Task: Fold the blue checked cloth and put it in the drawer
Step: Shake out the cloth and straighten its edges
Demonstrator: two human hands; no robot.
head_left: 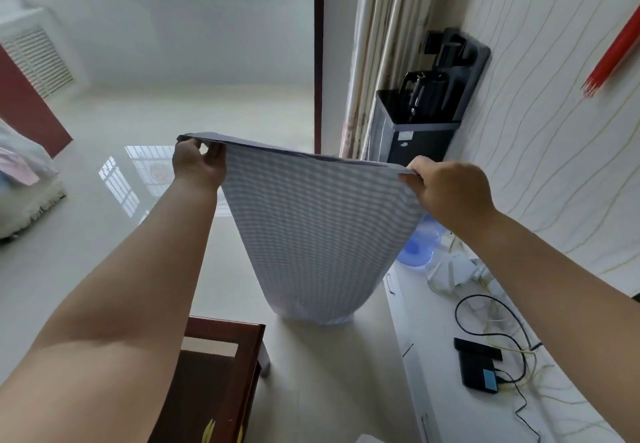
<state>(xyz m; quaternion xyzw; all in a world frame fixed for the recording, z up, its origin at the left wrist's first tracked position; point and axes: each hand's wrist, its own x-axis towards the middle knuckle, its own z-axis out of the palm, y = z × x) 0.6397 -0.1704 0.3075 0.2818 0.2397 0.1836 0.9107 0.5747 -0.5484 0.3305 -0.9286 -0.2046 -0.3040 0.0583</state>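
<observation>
1. We hold the blue checked cloth [318, 234] up in the air between both hands, stretched along its top edge, the rest hanging down below the hands and clear of the floor.
2. Left hand [199, 162] pinches the top left corner, fingers curled over the edge. Right hand [450, 189] grips the top right corner, fingers wrapped round the fabric.
3. The bottom looks rounded like a fold line, and the top edge seems to show two layers, so we judge the cloth is already doubled once. Not certain.
4. White cabinet [446, 356] sits below and right of the right hand. Slim handles on its front suggest drawers, all look closed. Which drawer is meant we cannot tell.
5. On its top, under the right forearm: black box [479, 370], loose cables [498, 321], white adapters, and a blue bottle [419, 248] partly hidden behind the cloth.
6. Dark wooden table [221, 373] is below the left forearm. Black water dispenser [426, 110] stands beyond the right hand.
7. Risks from here:
   - Layers slip apart at the top if either pinch loosens, and the fold goes crooked.
   - Hanging end may brush the cables or bottle if we swing right, dragging or tipping them.
   - No flat surface under the cloth, so the next fold in mid-air may come out uneven.
   - Drawer closed means one hand must let go, and the cloth may unfold.
</observation>
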